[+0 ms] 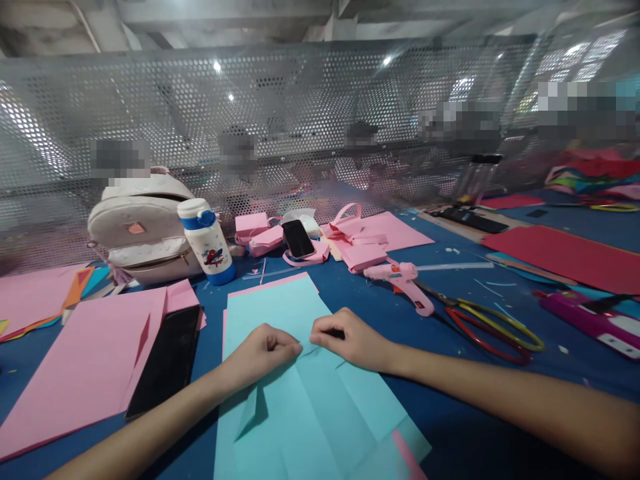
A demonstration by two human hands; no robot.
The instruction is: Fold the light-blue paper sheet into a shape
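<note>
Light blue paper [320, 427] with creases and a raised flap lies before me, over pink paper whose edges show at its sides. My left hand [265, 353] is closed in a pinch at the middle of the blue paper. A short gap to its right, my right hand [353, 340] pinches the same sheet with curled fingers. Between the two hands the paper has a small fold. A pink glue gun [405, 283] lies beyond my right hand, beside scissors [493, 327] with red and yellow handles.
To the left are pink sheets [95, 360], a black phone [167, 360], a white backpack [145, 233] and a bottle [207, 243]. Small pink paper bags [267, 239] stand at the back. Right are red sheets [565, 253] and a purple power strip [595, 320]. A perforated metal panel [300, 107] rises behind.
</note>
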